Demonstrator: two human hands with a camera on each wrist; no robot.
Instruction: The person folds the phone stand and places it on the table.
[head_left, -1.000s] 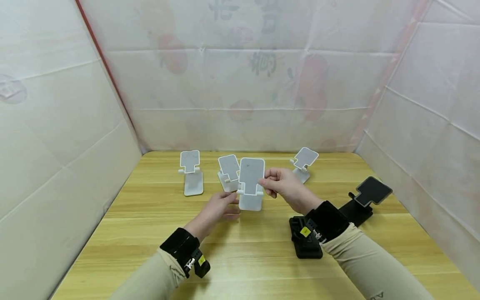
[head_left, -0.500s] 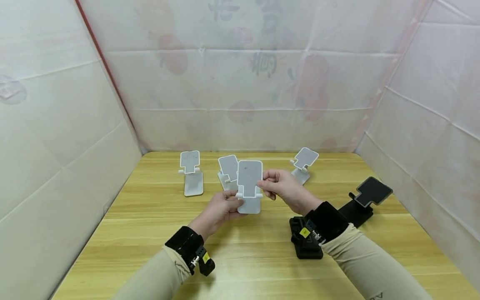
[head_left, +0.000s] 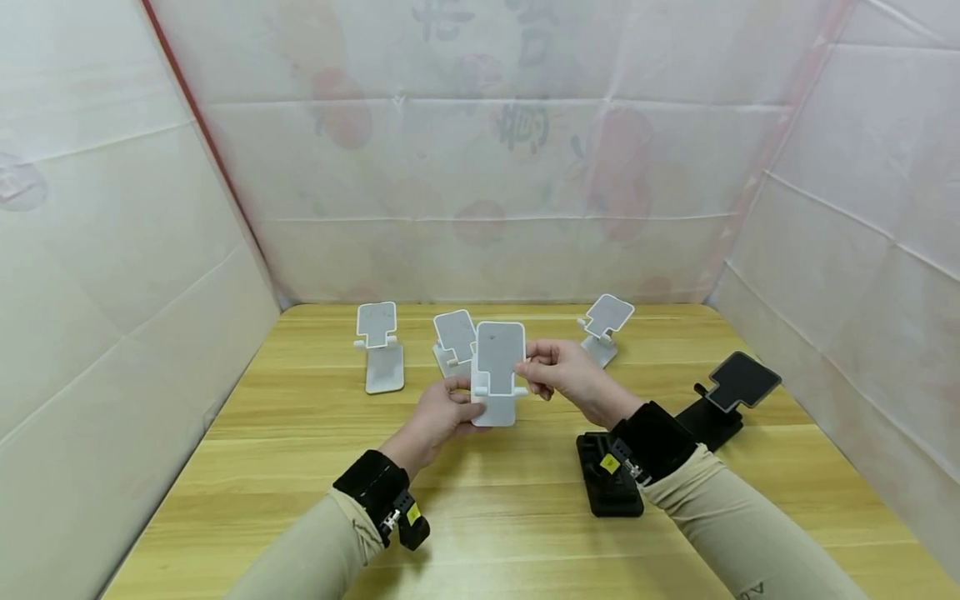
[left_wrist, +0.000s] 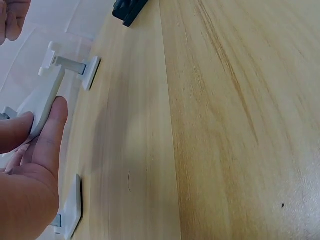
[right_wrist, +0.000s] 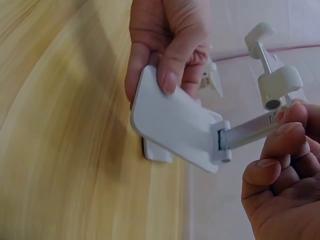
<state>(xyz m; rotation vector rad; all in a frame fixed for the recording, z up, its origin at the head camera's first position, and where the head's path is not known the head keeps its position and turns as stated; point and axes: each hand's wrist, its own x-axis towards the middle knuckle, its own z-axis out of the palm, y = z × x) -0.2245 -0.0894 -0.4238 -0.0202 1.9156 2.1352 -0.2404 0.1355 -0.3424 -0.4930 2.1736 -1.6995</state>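
Note:
A white phone stand (head_left: 501,358) with a grey pad is held up above the table between both hands. My left hand (head_left: 435,417) grips its flat base, the thumb lying on the upper face and the fingers beneath. At the right edge of the stand's top plate, my right hand (head_left: 566,375) pinches with thumb and fingertips. The right wrist view shows the base (right_wrist: 172,122) tilted, joined by a hinge to the extended stem (right_wrist: 247,134). Behind the held stand, another white phone stand (head_left: 453,333) is partly hidden.
White phone stands rest at the back left (head_left: 377,325) and back right (head_left: 609,317) of the wooden table (head_left: 300,467). A black phone stand (head_left: 742,382) is unfolded on the right. Beside the right wrist lies a folded black stand (head_left: 611,492). Pale sheets wall the table in.
My left hand has moved right and slightly up and taken hold of the base. The phone stand has shifted slightly left and down. My right hand keeps its pinch.

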